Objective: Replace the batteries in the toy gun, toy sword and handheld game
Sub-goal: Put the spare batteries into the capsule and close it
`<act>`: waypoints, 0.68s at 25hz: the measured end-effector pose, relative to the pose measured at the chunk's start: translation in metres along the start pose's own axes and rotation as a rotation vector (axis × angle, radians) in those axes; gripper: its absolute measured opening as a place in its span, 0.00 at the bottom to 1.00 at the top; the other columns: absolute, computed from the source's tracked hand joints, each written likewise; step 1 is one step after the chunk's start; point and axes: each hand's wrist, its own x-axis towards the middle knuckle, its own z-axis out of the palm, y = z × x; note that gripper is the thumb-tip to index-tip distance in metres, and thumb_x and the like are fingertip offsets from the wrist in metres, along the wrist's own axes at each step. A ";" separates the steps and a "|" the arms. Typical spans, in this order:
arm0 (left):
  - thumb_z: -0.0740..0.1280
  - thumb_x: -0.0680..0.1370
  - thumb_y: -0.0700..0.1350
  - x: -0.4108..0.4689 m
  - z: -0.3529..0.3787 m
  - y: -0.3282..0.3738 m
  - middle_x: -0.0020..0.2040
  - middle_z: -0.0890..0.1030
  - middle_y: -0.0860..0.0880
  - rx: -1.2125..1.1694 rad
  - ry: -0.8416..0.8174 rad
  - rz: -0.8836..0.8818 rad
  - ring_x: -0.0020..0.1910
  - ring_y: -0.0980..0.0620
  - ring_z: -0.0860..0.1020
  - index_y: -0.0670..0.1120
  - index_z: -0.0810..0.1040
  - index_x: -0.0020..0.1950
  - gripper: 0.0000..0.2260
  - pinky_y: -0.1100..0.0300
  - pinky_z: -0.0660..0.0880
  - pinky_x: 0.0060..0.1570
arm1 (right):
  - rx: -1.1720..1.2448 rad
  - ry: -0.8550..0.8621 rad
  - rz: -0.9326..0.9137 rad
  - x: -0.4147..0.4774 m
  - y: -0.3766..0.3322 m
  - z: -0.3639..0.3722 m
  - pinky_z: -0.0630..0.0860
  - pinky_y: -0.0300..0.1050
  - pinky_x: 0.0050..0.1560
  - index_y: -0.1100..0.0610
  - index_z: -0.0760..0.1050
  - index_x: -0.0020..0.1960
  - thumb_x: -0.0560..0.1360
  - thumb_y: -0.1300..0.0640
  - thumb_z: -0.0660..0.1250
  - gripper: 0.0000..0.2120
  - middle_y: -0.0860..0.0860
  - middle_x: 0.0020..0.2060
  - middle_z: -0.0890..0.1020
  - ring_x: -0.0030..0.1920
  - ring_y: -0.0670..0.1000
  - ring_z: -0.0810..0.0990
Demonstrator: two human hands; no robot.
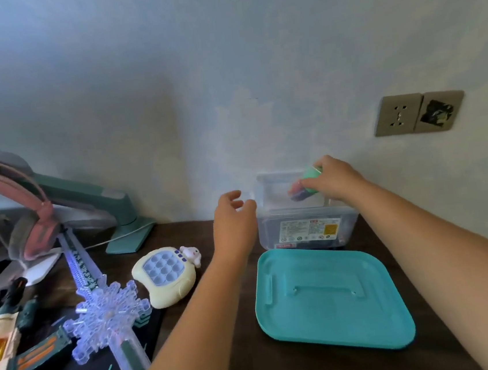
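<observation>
Fetching supplies from the clear storage box (304,226) at the far side of the dark surface (240,360).

The right hand (331,183) has its grip closed on a blurred green and dark item (307,185) over the box; the left hand (234,216) hangs open beside it; probably next: bring the item nearer; the box's teal lid (333,299) lies near; toy gun (8,360), toy sword (105,314) and handheld game (165,276) wait left; a pale wall with a socket (398,114) stands behind.

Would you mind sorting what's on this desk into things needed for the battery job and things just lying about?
For the job: toy gun, toy sword, handheld game, clear box, its teal lid, the item in the right hand.

Lying about: pink headphones, green lamp arm, wall socket.
</observation>
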 end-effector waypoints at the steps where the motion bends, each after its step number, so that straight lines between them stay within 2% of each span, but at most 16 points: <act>1: 0.64 0.79 0.45 0.001 0.003 -0.009 0.63 0.77 0.49 0.039 -0.013 0.001 0.55 0.49 0.79 0.49 0.71 0.68 0.17 0.53 0.78 0.55 | -0.079 -0.082 -0.003 0.015 0.003 0.005 0.73 0.45 0.39 0.59 0.75 0.54 0.68 0.42 0.73 0.24 0.54 0.48 0.80 0.46 0.54 0.78; 3: 0.65 0.80 0.46 0.007 0.006 -0.021 0.62 0.76 0.50 0.119 -0.044 0.005 0.53 0.52 0.78 0.49 0.71 0.69 0.17 0.61 0.75 0.47 | -0.150 -0.289 0.024 0.038 0.010 0.022 0.77 0.49 0.49 0.60 0.78 0.54 0.73 0.44 0.68 0.21 0.56 0.51 0.81 0.49 0.56 0.80; 5: 0.65 0.80 0.47 0.020 0.005 -0.024 0.62 0.76 0.51 0.187 -0.063 0.018 0.49 0.54 0.77 0.49 0.71 0.69 0.17 0.64 0.73 0.42 | -0.256 -0.432 0.074 0.050 0.020 0.032 0.74 0.54 0.59 0.59 0.78 0.56 0.75 0.41 0.65 0.22 0.55 0.55 0.79 0.54 0.57 0.78; 7: 0.64 0.80 0.47 0.031 0.003 -0.027 0.60 0.76 0.51 0.244 -0.073 -0.005 0.46 0.54 0.78 0.49 0.71 0.69 0.17 0.64 0.74 0.40 | -0.364 -0.462 0.079 0.053 0.024 0.034 0.72 0.53 0.60 0.58 0.77 0.54 0.74 0.38 0.65 0.23 0.55 0.56 0.78 0.56 0.56 0.77; 9: 0.64 0.80 0.46 0.035 0.001 -0.033 0.58 0.78 0.49 0.287 -0.072 -0.051 0.46 0.52 0.79 0.47 0.71 0.67 0.16 0.61 0.77 0.42 | -0.436 -0.360 -0.017 0.056 0.023 0.031 0.72 0.47 0.54 0.58 0.79 0.53 0.74 0.38 0.64 0.24 0.55 0.54 0.79 0.54 0.57 0.77; 11: 0.64 0.79 0.44 0.035 0.000 -0.040 0.57 0.80 0.47 0.324 -0.078 -0.102 0.48 0.49 0.80 0.45 0.72 0.65 0.14 0.56 0.78 0.48 | -0.367 -0.269 -0.122 0.054 0.016 0.030 0.70 0.45 0.47 0.55 0.80 0.48 0.77 0.43 0.62 0.17 0.54 0.49 0.80 0.50 0.55 0.77; 14: 0.64 0.79 0.44 0.028 0.002 -0.046 0.53 0.80 0.47 0.497 -0.186 -0.136 0.48 0.49 0.80 0.45 0.73 0.63 0.12 0.55 0.79 0.51 | -0.206 -0.337 -0.134 0.045 0.005 0.035 0.73 0.46 0.45 0.60 0.82 0.52 0.78 0.50 0.63 0.16 0.57 0.50 0.83 0.44 0.55 0.79; 15: 0.64 0.79 0.45 0.023 0.001 -0.048 0.52 0.80 0.47 0.574 -0.245 -0.136 0.48 0.50 0.80 0.46 0.74 0.62 0.12 0.54 0.79 0.53 | -0.148 -0.275 -0.148 0.039 0.006 0.035 0.75 0.47 0.48 0.61 0.81 0.52 0.78 0.50 0.63 0.16 0.58 0.50 0.83 0.46 0.56 0.81; 17: 0.64 0.79 0.46 0.013 -0.002 -0.052 0.53 0.80 0.48 0.723 -0.347 -0.141 0.47 0.50 0.79 0.46 0.74 0.63 0.13 0.55 0.79 0.52 | 0.054 0.100 -0.186 0.023 0.011 0.030 0.75 0.47 0.49 0.60 0.81 0.51 0.78 0.52 0.61 0.14 0.56 0.51 0.83 0.49 0.56 0.80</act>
